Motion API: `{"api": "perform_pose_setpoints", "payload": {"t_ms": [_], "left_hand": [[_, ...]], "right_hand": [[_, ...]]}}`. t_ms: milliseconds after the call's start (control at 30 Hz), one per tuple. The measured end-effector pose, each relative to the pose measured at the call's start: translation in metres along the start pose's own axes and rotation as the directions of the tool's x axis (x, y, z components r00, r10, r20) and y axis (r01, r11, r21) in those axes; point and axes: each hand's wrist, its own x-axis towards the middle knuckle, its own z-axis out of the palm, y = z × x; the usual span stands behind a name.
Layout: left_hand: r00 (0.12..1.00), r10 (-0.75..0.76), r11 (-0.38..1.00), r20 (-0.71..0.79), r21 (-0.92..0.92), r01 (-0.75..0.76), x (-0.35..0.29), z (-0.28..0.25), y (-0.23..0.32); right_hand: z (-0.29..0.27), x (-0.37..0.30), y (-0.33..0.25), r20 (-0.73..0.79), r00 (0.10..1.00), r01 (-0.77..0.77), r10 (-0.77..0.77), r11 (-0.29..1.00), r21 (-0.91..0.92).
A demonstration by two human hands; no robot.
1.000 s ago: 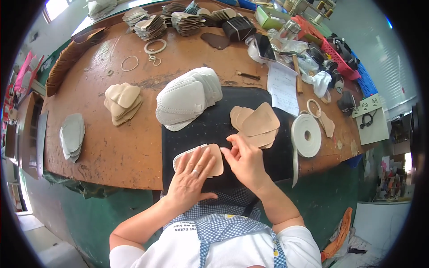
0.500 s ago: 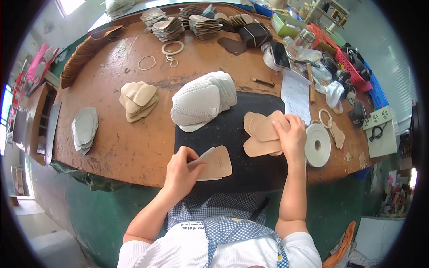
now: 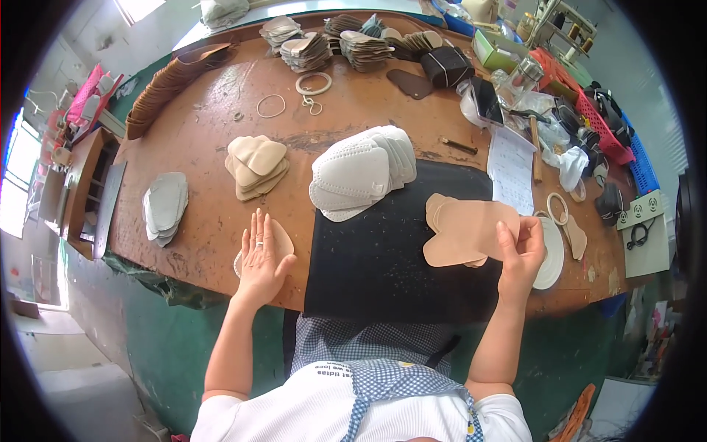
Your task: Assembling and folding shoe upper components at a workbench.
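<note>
Brown table (image 3: pixel 339 110), near edge by both wrists. Left hand (image 3: pixel 261 269) flat and open, thumb out, gripping nothing, laid over one tan oval (image 3: pixel 283 237). Right hand (image 3: pixel 524 254) pinches one tan piece (image 3: pixel 479 225), thumb against fingers, above one tan pile (image 3: pixel 445 250). One black mat (image 3: pixel 383 272) fills the room between hands. One beige pile (image 3: pixel 255 166) ahead of left hand, one grey pile (image 3: pixel 166 206) left of it. One white stack (image 3: pixel 361 173) ahead, between hands. Beyond right hand: one pink basket (image 3: pixel 615 144), black items inside.
</note>
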Motion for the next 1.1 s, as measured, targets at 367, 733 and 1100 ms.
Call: {"api": "perform_pose_setpoints", "payload": {"t_ms": [367, 733, 1100], "left_hand": [[0.922, 0.117, 0.937, -0.368, -0.266, -0.225, 0.13, -0.015, 0.075], [0.957, -0.208, 0.68, -0.203, -0.733, -0.007, 0.055, -0.025, 0.087], [0.856, -0.033, 0.919, -0.516, -0.353, -0.177, -0.05, 0.013, 0.101]], "right_hand": [[0.028, -0.043, 0.013, 0.549, 0.775, -0.277, 0.313, 0.949, -0.15], [0.025, -0.036, 0.0, 0.219, 0.966, -0.117, 0.136, 0.988, -0.097], [0.09, -0.046, -0.01, 0.533, 0.79, -0.314, 0.302, 0.947, -0.071]]}}
